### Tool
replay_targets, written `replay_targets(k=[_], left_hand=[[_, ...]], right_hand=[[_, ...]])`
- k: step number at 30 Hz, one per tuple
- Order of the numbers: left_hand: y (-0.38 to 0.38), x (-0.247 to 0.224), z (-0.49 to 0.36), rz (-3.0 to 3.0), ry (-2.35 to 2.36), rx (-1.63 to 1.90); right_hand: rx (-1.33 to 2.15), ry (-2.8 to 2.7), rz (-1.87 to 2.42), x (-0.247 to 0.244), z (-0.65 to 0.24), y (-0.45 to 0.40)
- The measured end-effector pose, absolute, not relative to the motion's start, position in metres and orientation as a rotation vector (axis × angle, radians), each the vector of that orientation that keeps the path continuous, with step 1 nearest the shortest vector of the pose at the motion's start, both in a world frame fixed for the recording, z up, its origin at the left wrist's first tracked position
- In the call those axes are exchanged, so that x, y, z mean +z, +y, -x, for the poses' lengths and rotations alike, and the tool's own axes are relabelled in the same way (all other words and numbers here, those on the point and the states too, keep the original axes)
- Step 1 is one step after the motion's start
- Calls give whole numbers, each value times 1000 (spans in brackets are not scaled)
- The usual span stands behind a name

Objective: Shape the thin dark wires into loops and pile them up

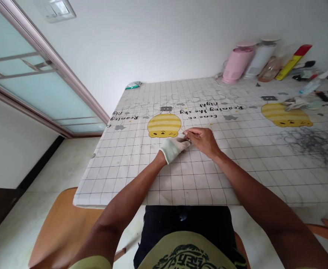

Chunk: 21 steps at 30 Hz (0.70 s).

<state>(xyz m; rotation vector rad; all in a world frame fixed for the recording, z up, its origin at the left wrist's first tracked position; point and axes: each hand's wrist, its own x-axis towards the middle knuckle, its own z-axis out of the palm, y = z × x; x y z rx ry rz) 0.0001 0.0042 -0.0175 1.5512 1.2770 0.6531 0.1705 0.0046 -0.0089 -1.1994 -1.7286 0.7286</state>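
My left hand point(176, 147), in a pale glove with a light green cuff, rests on the table with its fingers pinched together. Right beside it, my bare right hand point(201, 139) is closed in a pinch, fingertips close to the left ones. Whatever lies between the fingers is too small to name. A faint thin line seems to run near the right fingertips. Both hands are over the checked tablecloth point(191, 175), just in front of a printed yellow striped balloon figure point(164, 125).
A loose tangle of thin dark strands point(311, 144) lies on the right. More thin strands spread across the back. A pink cylinder point(238, 62), a white cylinder point(260, 58), a bottle point(270, 70) and a yellow-red box point(294, 62) stand by the wall. Another glove point(296, 102) lies at right.
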Motion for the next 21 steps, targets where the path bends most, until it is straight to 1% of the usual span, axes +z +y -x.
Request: replay_targets(k=[4, 7, 16, 21], left_hand=[[10, -31, -8, -1362, 1238, 703], [11, -36, -9, -1310, 1205, 741], [10, -31, -7, -1197, 1260, 755], [13, -26, -1, -1085, 1283, 864]], right_hand=[[818, -1704, 1161, -12, -169, 7], [806, -1694, 1171, -16, -169, 10], [694, -1658, 1193, -23, -170, 15], [651, -1685, 1229, -19, -175, 14]])
